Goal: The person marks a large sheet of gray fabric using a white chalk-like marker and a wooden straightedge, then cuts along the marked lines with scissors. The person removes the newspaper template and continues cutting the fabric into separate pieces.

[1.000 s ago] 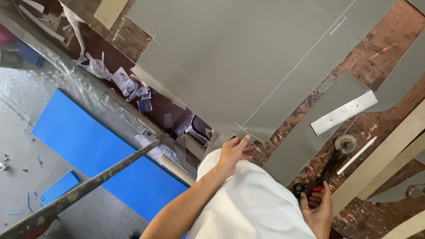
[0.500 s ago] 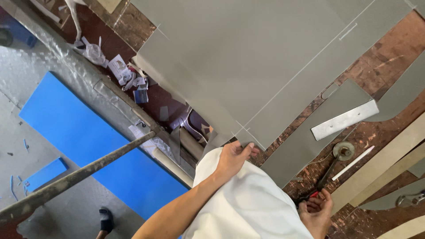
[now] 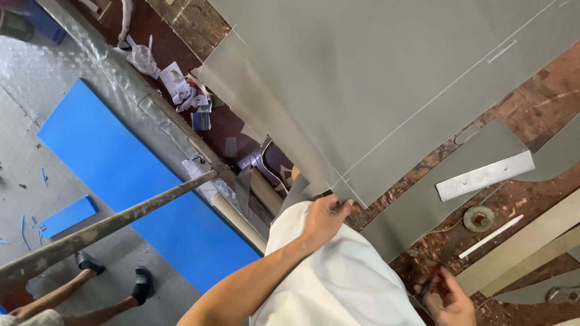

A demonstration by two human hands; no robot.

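My left hand (image 3: 323, 217) pinches the near corner of a large grey sheet (image 3: 393, 78) that lies across a brown worktable (image 3: 531, 199). White marked lines cross on the sheet just by my fingers. My right hand (image 3: 450, 299) is at the lower right, closed on dark-handled scissors (image 3: 426, 288) that are mostly hidden by my fingers. White cloth on my body (image 3: 338, 284) fills the space between my arms.
A cut grey piece (image 3: 423, 205) carries a flat metal bar (image 3: 483, 177). A round metal weight (image 3: 479, 217), a white stick (image 3: 490, 236) and beige boards (image 3: 531, 241) lie right. Paper scraps (image 3: 181, 90), blue foam sheets (image 3: 133, 181), a wooden pole (image 3: 103, 226) and another person's sandalled feet (image 3: 115, 281) are left.
My left hand stays on the sheet corner. My right hand has slid lower with the scissors. The view has shifted, and another person's feet have come in at the lower left.
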